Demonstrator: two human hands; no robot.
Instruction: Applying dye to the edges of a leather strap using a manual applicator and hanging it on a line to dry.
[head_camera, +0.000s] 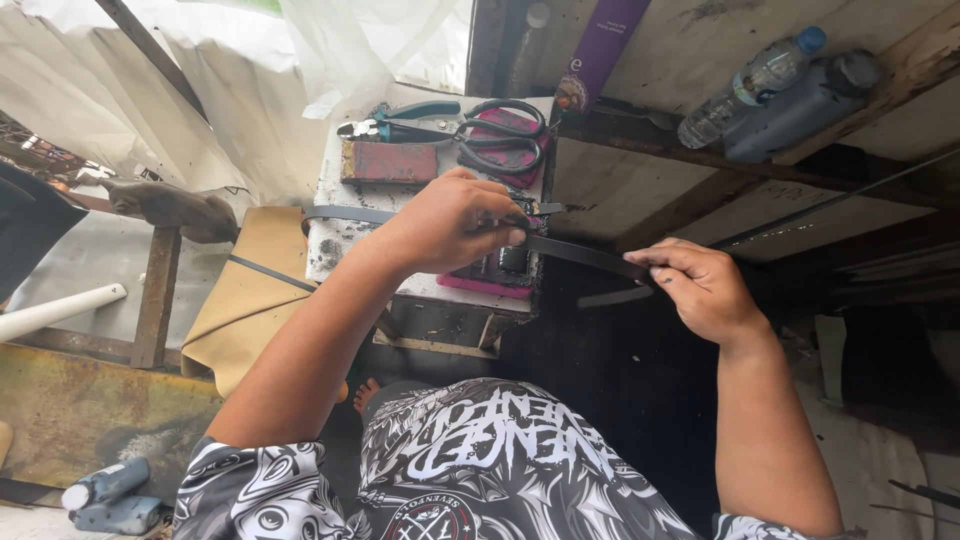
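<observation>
A long black strap (575, 253) stretches between both hands over a small white worktop (330, 245). My left hand (450, 220) pinches the strap near its middle, above a pink-edged block (490, 283). My right hand (700, 285) grips the strap's right end with thumb and fingers, out past the worktop's edge. The strap's left part (345, 214) runs on to the left across the worktop, behind my left hand.
Pliers (400, 122), scissors (505, 130) and a reddish block (390, 162) lie at the worktop's back. A clear bottle (750, 85) and a dark bottle (800, 108) rest on wooden boards at upper right. Tan material (250, 290) hangs at left. A glue bottle (105, 495) lies at lower left.
</observation>
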